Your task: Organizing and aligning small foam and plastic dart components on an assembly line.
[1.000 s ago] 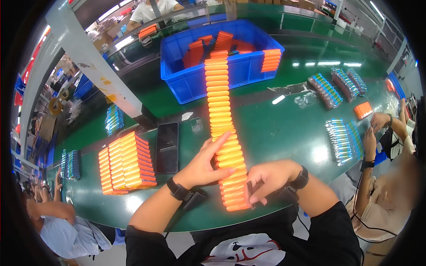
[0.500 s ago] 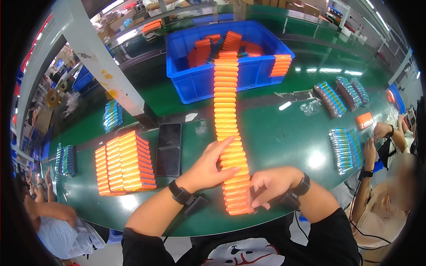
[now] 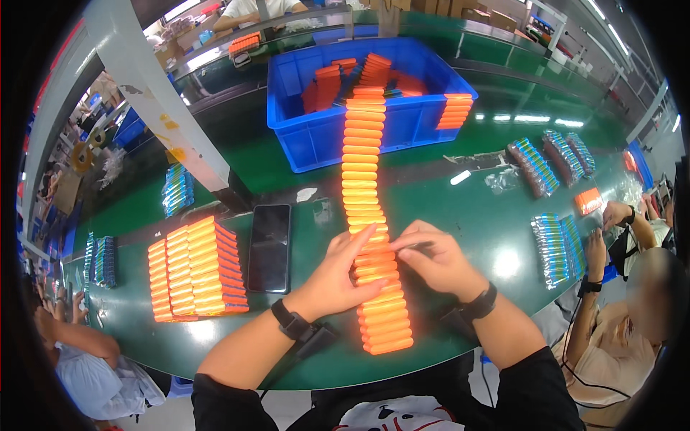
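A long strip of small orange cylinders [image 3: 361, 172] laid side by side hangs over the near wall of a blue crate [image 3: 316, 147] and runs across the green table toward me. My left hand [image 3: 338, 276] holds the strip from its left side, thumb and index finger lying over the top; its other fingers are hidden. At the right edge of the strip, my right hand [image 3: 435, 258] has thumb and forefinger pinched together against the cylinders. The near end of the strip lies in layers on the table.
Left of the strip are a dark phone [image 3: 269, 248] and a stack of orange cylinder strips [image 3: 198, 269]. Blue packs [image 3: 550, 248] lie at the right, near a co-worker's hands [image 3: 607, 230]. A grey post [image 3: 162, 108] rises at the left. More orange strips fill the crate.
My right hand has moved up and away from the near end of the strip to its right edge, beside my left hand. My left hand stays on the strip.
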The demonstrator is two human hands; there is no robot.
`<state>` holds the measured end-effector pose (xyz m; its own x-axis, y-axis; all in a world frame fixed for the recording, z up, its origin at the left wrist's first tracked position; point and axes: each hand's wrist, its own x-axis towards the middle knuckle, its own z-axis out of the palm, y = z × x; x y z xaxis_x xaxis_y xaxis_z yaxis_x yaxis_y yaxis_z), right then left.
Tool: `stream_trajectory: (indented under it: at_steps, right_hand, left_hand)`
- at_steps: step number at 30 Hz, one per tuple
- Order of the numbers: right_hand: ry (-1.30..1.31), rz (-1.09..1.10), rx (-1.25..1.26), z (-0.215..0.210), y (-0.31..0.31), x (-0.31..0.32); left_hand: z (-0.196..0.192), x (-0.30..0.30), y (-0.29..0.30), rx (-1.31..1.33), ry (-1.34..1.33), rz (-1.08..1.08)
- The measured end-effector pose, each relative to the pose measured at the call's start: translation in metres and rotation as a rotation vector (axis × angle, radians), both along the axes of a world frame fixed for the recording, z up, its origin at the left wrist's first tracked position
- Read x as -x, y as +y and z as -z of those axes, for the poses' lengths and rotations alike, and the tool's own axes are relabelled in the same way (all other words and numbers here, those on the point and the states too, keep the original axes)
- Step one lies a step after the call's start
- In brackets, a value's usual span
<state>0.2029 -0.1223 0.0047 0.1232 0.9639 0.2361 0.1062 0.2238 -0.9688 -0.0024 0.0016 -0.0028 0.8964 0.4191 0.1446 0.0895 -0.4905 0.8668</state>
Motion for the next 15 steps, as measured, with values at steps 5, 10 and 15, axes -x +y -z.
stream_trajectory:
  at_steps: [5,10,15]
  right_hand:
    - [-0.372,0.081,-0.095,0.012,0.009,0.020]
    - [-0.538,0.127,-0.126,0.002,0.009,0.016]
    - [-0.632,0.188,-0.130,0.001,0.003,0.001]
  left_hand:
    - [0.005,0.001,0.001,-0.099,-0.039,0.017]
    - [-0.001,-0.001,0.000,-0.093,-0.053,0.003]
    - [-0.001,0.000,0.001,-0.028,0.009,-0.010]
